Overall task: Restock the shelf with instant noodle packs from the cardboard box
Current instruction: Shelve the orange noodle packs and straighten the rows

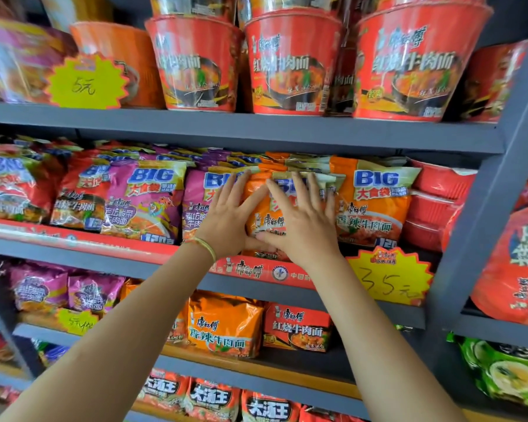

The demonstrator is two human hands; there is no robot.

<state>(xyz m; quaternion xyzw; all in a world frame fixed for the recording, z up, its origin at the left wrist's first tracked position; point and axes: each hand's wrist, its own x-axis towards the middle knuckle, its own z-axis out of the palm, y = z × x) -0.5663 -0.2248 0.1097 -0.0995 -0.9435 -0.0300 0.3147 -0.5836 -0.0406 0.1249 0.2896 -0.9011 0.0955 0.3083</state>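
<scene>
Orange noodle pack (264, 222), frame centre: we press it into shelf (256, 132) row, left hand (230, 219) and right hand (302, 222) flat, fingers spread. Next, probably fetch another pack.

Orange pack (264, 214) under the left hand (230, 220) and right hand (299, 223) is glossy, crinkled plastic film, like the purple packs (144, 202) beside it. Shelf (256, 132) looks like matt grey painted metal. Cups (290, 65) wear shiny clear wrap. Yellow price tag (387, 278) is matt paper
</scene>
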